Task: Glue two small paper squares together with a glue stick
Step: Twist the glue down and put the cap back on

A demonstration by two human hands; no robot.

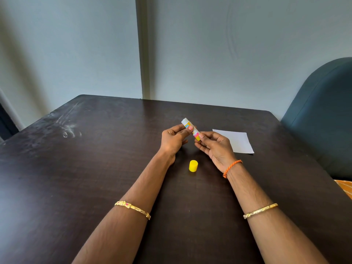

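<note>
Dark wooden table against a grey wall, and I'm watching the glue stick being held above its middle. My left hand is pinching the upper barrel while my right hand is pinching the yellow base, probably to twist glue out. Its long axis is slanting, white tip pointing far-left. The yellow cap is standing nearer; white paper is lying right.

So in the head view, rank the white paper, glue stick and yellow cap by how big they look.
1. White paper, clearly largest.
2. Glue stick, partly covered by both hands.
3. Yellow cap, smallest, though it lies nearer the camera.
</note>
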